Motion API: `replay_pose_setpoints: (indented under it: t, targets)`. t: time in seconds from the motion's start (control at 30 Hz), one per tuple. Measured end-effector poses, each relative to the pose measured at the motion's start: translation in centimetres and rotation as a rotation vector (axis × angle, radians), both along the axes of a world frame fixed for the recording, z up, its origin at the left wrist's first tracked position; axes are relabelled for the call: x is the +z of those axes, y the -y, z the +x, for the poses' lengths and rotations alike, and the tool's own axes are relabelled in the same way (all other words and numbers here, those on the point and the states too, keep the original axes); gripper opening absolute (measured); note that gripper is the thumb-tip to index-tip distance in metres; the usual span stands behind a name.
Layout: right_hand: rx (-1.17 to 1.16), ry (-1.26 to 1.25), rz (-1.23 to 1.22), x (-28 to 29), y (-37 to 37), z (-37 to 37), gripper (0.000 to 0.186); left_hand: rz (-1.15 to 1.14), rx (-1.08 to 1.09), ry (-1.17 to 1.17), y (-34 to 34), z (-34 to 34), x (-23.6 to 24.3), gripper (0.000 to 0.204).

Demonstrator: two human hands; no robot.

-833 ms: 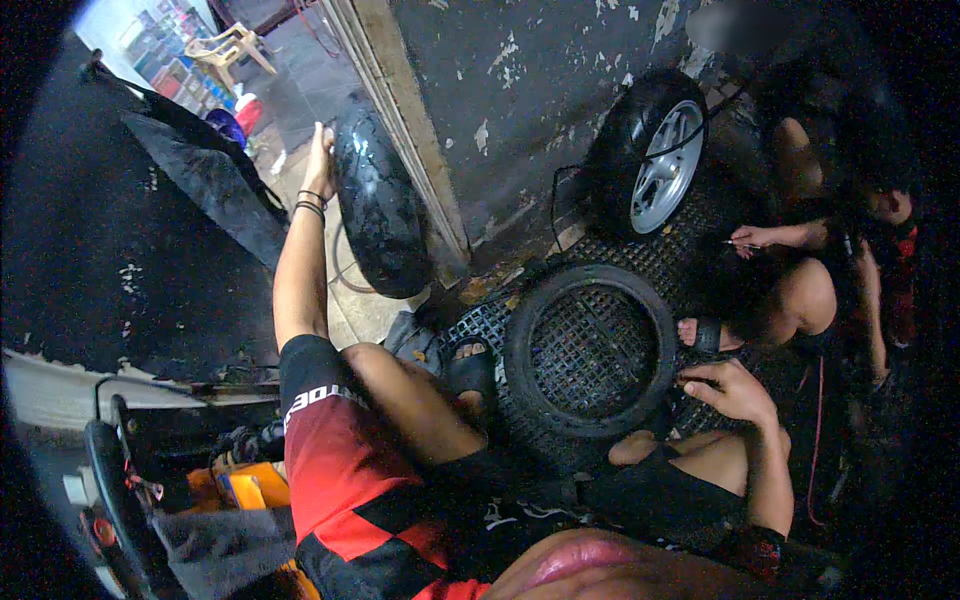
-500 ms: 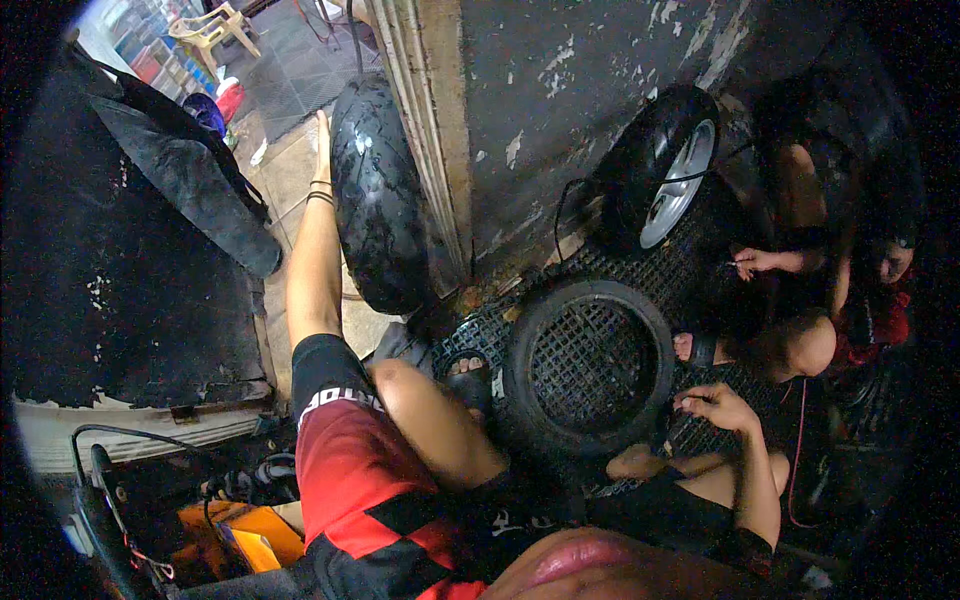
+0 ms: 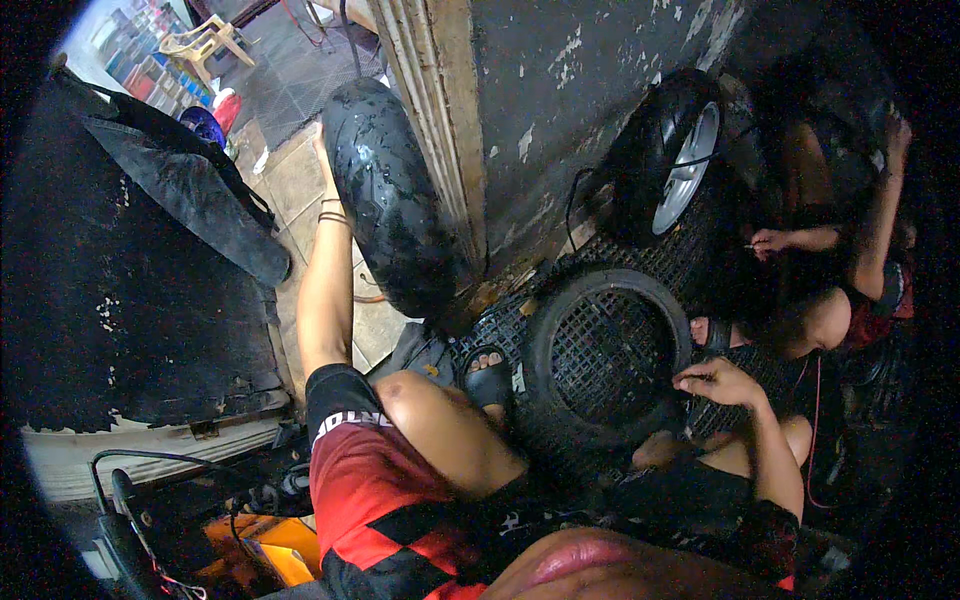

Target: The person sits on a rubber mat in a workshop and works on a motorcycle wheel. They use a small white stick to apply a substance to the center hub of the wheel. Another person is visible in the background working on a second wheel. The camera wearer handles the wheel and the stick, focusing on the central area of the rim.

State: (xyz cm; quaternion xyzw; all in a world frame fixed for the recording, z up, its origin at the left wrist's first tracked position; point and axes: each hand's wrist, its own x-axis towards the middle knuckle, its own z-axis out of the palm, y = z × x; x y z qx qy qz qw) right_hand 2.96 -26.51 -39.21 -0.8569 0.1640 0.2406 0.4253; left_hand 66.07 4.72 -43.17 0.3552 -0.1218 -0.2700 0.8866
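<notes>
My left hand (image 3: pixel 322 145) is at the left side of a wet black motorcycle tire (image 3: pixel 385 190), its arm stretched out ahead. The tire stands upright and leans a little near the door frame; my fingers go partly out of sight behind it. My right hand (image 3: pixel 718 382) hovers over the right rim of a second tire (image 3: pixel 552 400) that lies flat on the floor mat. Its fingers are bent and drawn together; whatever may be between them is too small and dark to make out.
A wheel with a silver rim (image 3: pixel 688 170) leans by the peeling wall (image 3: pixel 550 110). A co-worker's hand (image 3: pixel 770 243) is at the right, the other arm (image 3: pixel 882 210) raised. A dark door panel (image 3: pixel 130 280) with a jacket (image 3: pixel 190 180) stands left. Orange packaging (image 3: pixel 265 550) lies lower left.
The whole view has shifted slightly. My left hand stays at the standing tire, which tilts a little more. The co-worker's far arm has gone up. My right hand's fingers point further left.
</notes>
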Motion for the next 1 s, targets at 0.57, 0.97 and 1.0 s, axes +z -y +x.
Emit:
replay_pose_setpoints:
  t: [0.57,0.97,1.0]
  targets:
    - [0.35,0.826,0.068,4.4,-12.6,28.9,0.038,-0.079,0.366,0.046,-13.0,-13.5,-1.0,0.086]
    - [0.252,0.403,0.556,4.3,-24.6,38.9,0.112,0.251,-0.038,0.252,-18.5,-23.2,-5.9,0.093]
    - [0.237,0.325,0.742,4.8,-24.5,38.2,0.113,0.319,-0.068,0.207,-19.9,-22.6,-6.9,0.096]
